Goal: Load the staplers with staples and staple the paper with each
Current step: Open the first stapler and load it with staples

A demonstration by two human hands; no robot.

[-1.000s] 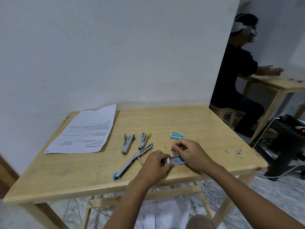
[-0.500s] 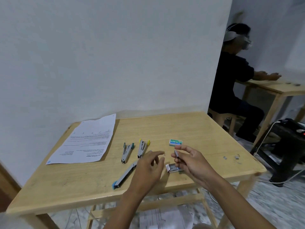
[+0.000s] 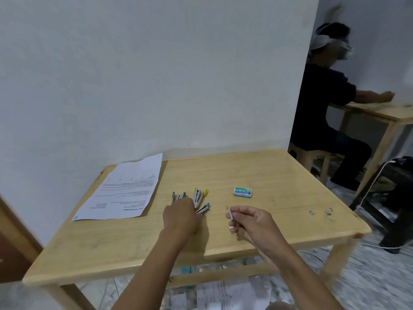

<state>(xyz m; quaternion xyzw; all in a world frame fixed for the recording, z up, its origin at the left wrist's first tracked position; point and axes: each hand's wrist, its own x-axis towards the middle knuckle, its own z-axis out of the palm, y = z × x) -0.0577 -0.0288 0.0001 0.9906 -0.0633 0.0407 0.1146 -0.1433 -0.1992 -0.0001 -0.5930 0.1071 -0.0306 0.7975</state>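
On the wooden table [image 3: 279, 175], my left hand [image 3: 180, 217] lies curled over the blue stapler [image 3: 204, 209]; only its blue-capped end sticks out to the right of the hand. Just beyond my fingers lie the green stapler [image 3: 178, 195] and the yellow stapler [image 3: 199, 195]. My right hand [image 3: 252, 224] hovers above the table and pinches a short grey strip of staples [image 3: 231, 214] between thumb and fingers. A closed green staple box [image 3: 242, 192] sits farther back. The printed paper [image 3: 125, 191] lies flat at the table's left.
Loose staple pieces [image 3: 319, 212] lie near the table's right edge. A white wall stands directly behind the table. A seated person [image 3: 321, 104] works at another table [image 3: 393, 113] to the right, beside a black stool [image 3: 400, 186] with a white cable. Papers [image 3: 232, 294] lie on the floor underneath.
My left hand moved left from the staple box onto the blue stapler. My right hand lifted off the table with the staple strip pinched in it. The view tilted upward.
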